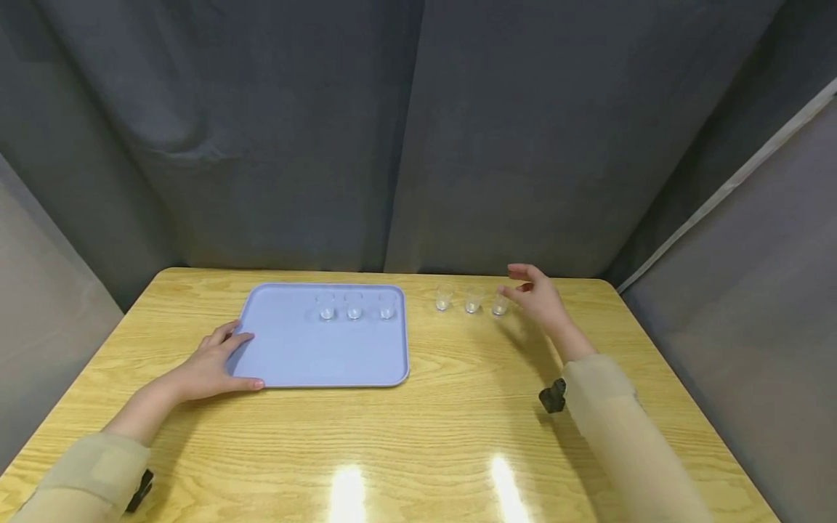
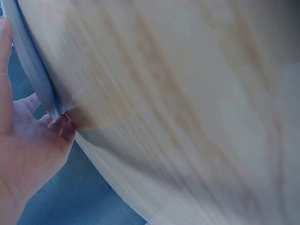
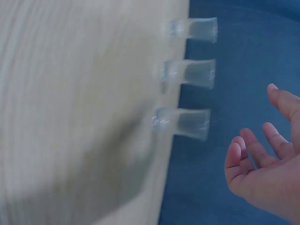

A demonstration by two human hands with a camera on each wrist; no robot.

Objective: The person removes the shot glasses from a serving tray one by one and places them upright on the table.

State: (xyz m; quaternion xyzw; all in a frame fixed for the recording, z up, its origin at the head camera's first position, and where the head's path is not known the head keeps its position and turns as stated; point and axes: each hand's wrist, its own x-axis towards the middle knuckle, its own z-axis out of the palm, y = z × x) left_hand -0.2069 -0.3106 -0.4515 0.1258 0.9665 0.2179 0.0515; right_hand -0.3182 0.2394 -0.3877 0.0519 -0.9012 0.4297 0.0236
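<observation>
A light blue tray point(image 1: 320, 356) lies on the table, its left side under my left hand point(image 1: 209, 363). That hand rests on the tray's near left corner, thumb along the front rim and fingers spread over the left edge. Three small clear glasses point(image 1: 354, 306) stand in a row on the tray's far right part. To the right of the tray, three more glasses stand on the wood: one on the left point(image 1: 443, 298), one in the middle point(image 1: 473, 300) and one on the right point(image 1: 500, 303). My right hand point(image 3: 267, 154) hovers beside the right glass point(image 3: 183, 123), fingers loosely bent, holding nothing.
The wooden table point(image 1: 405, 436) has rounded far corners and reflects two bright lights near its front. A dark grey curtain point(image 1: 294, 145) hangs behind the far edge, with lighter panels at both sides.
</observation>
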